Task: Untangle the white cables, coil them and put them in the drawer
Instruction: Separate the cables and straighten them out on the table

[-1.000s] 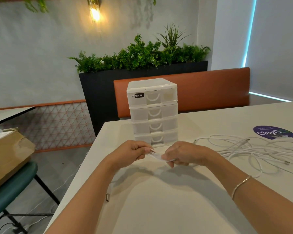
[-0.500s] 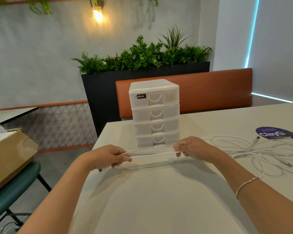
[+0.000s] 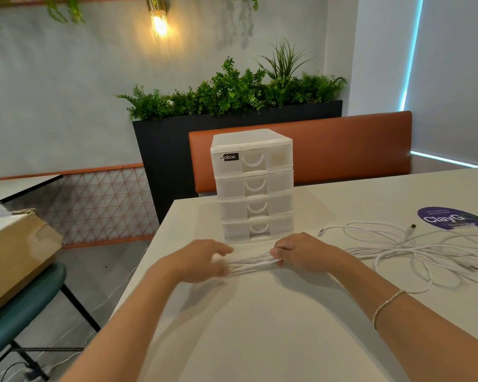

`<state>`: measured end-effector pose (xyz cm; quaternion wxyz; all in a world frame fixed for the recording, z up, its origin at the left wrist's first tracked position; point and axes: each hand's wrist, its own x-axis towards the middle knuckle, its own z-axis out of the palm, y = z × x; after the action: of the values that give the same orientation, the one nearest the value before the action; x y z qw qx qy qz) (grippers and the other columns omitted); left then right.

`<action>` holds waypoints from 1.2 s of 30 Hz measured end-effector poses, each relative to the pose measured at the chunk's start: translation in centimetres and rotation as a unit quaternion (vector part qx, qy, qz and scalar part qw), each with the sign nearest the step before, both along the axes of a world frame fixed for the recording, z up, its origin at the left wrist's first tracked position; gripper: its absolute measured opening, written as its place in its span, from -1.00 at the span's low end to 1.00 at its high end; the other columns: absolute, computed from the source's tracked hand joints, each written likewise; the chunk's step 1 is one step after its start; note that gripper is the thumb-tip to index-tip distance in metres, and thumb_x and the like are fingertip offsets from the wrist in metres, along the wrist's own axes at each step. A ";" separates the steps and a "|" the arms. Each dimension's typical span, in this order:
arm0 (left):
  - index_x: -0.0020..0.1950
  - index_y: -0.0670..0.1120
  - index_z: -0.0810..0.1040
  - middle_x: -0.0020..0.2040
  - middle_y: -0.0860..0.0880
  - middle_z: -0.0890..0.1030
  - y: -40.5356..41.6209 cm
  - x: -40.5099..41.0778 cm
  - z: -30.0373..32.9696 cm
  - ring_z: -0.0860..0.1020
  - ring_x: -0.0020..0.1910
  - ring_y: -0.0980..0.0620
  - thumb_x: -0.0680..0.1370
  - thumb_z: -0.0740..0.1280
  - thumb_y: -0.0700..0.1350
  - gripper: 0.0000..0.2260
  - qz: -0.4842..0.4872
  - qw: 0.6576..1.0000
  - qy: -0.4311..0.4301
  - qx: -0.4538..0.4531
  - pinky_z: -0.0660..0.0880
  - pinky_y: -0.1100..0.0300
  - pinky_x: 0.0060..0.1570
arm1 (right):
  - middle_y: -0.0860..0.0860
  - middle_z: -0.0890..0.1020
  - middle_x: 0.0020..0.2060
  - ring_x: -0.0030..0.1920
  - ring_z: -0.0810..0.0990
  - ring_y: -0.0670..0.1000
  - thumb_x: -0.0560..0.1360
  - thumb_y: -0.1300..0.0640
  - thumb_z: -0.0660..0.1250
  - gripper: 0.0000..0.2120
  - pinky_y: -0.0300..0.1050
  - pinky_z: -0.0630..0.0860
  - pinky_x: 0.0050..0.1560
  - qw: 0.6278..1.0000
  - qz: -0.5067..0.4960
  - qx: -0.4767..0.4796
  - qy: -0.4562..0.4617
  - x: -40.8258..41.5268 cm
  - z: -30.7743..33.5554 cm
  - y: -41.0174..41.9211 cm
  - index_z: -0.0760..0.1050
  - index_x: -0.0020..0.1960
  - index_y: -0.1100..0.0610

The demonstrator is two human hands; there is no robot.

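Your drawer unit (image 3: 253,186) stands on the tabletop (image 3: 260,326) just beyond your hands, a white stack of four drawers, all four pushed in. The fronts are cloudy plastic, so you cannot tell what, if anything, lies inside them. The top drawer carries a small black label at its left end.

Your left hand (image 3: 202,261) and right hand (image 3: 301,252) sit close together in front of the lowest drawer. Between them runs a short bundle (image 3: 250,264) of white cable strands laid side by side; the strands are too blurred to count. Your right hand pinches the bundle's right end with thumb and curled fingers. Your left hand has its fingers bent around the left end, though that hand is smeared by motion and the exact hold is unclear.

The rest of the cables (image 3: 414,252) lie in a loose tangle on the tabletop to the right of your right hand, running on towards the right edge of view. How many separate cables make up the tangle cannot be told, but three plug ends show: one at the near left of the tangle, one by the purple sticker (image 3: 453,219), one lower right.

One bracelet (image 3: 387,306) circles your right wrist. To the left, off the tabletop, one brown box (image 3: 14,257) rests on a teal seat (image 3: 20,312)
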<state>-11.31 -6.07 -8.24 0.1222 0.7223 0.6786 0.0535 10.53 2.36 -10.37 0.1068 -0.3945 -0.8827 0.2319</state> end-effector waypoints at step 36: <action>-0.06 -0.04 0.63 -0.40 0.09 0.43 2.2 5.9 -1.0 0.36 -0.42 0.19 0.61 0.21 -0.09 -0.80 0.014 0.960 -0.271 0.074 0.28 0.50 -0.44 | -0.06 0.51 -0.05 0.04 0.35 0.02 0.47 0.04 0.13 -0.82 0.12 0.22 0.20 0.888 -0.181 0.194 -0.375 14.0 6.9 6.2 0.51 -0.09 -0.05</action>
<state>-5.40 -3.88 -9.27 0.2474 0.6777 0.6245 0.2991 24.48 8.51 -3.49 -0.1180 -0.5765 -0.7975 -0.1329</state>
